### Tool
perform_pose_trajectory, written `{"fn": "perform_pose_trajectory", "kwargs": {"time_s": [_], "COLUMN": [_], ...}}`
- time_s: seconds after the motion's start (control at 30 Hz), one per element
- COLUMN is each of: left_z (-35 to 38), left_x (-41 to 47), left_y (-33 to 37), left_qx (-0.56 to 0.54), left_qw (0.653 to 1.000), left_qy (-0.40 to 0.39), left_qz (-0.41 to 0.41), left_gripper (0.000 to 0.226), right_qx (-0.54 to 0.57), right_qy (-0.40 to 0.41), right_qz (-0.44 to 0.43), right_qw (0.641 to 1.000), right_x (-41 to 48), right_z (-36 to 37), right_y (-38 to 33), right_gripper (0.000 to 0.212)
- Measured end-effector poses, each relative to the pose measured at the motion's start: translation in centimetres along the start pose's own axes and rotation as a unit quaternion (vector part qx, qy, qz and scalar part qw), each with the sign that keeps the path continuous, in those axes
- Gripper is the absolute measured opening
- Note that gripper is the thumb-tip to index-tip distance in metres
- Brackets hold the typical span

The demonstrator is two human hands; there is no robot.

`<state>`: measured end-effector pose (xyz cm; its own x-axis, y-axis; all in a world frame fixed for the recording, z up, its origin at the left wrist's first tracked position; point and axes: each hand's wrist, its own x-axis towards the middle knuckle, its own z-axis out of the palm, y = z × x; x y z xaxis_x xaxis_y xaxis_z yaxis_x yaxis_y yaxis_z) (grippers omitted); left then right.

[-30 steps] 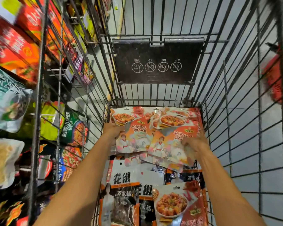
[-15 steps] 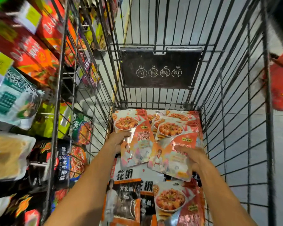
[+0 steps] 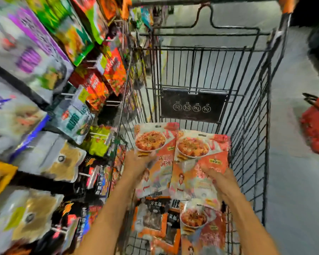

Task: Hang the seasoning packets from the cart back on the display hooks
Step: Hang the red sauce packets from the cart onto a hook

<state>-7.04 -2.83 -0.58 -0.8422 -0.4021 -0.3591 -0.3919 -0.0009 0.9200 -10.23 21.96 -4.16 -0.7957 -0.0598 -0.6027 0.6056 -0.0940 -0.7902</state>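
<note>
your left hand [image 3: 136, 162] grips one glossy orange-and-white seasoning packet [image 3: 152, 142], your right hand [image 3: 221, 183] grips a matching second packet [image 3: 195, 150], both above the black wire cart [image 3: 250, 126], so a slippery pinch can drop them or you can miss the thin metal display hooks [image 3: 111, 102].

one wide-angle head cam, looking forward and steeply down into the black wire shopping cart [image 3: 193, 97], real close over the bare forearms [image 3: 107, 218], blurry racks of hanging colourful packets [image 3: 44, 70] filling the left, grey floor [image 3: 293, 199] on the right
</note>
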Motion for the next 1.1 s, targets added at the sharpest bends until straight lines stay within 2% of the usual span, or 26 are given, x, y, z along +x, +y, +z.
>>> {"fn": "perform_pose_trajectory", "kwargs": {"time_s": [0.1, 0.13, 0.23, 0.37, 0.53, 0.6, 0.7, 0.97, 1.03, 1.1], "left_z": [-2.9, -4.0, -7.9, -13.2, -18.8, -20.7, -23.2, -27.7, -28.2, -28.2], "left_x": [-4.2, -5.7, -10.9, -19.9, -33.3, -38.8, -46.3, -62.0, -65.1, -68.1], "left_y": [3.2, 4.2, 7.2, 10.3, 12.8, 13.1, 13.3, 12.5, 11.7, 10.8], "left_qx": [-0.073, -0.086, -0.113, -0.055, -0.018, 0.002, -0.01, 0.041, 0.035, 0.011], "left_qw": [0.996, 0.995, 0.987, 0.973, 0.922, 0.894, 0.854, 0.738, 0.711, 0.689], "left_qy": [0.04, 0.048, 0.088, 0.188, 0.332, 0.391, 0.466, 0.64, 0.674, 0.699], "left_qz": [0.008, 0.018, 0.07, 0.122, 0.198, 0.217, 0.231, 0.209, 0.195, 0.191], "left_gripper": [0.009, 0.008, 0.01, 0.013, 0.006, 0.015, 0.011, 0.012, 0.008, 0.022], "right_qx": [-0.024, -0.029, -0.04, -0.055, -0.073, -0.066, -0.066, -0.093, -0.11, -0.133], "right_qy": [-0.051, -0.075, -0.141, -0.215, -0.315, -0.366, -0.454, -0.64, -0.681, -0.711], "right_qz": [-0.07, -0.09, -0.129, -0.15, -0.173, -0.173, -0.172, -0.138, -0.132, -0.133], "right_qw": [0.996, 0.993, 0.981, 0.964, 0.93, 0.912, 0.872, 0.75, 0.712, 0.677], "right_x": [-3.3, -4.6, -8.7, -14.6, -23.1, -27.0, -32.4, -45.5, -48.3, -50.7], "right_z": [1.3, 1.7, 3.6, 6.8, 11.7, 13.8, 17.2, 26.4, 27.6, 28.7], "right_y": [-3.0, -3.9, -6.5, -8.8, -10.3, -10.6, -10.4, -6.6, -5.3, -3.8], "right_gripper": [0.039, 0.03, 0.034, 0.049, 0.052, 0.039, 0.023, 0.017, 0.022, 0.035]}}
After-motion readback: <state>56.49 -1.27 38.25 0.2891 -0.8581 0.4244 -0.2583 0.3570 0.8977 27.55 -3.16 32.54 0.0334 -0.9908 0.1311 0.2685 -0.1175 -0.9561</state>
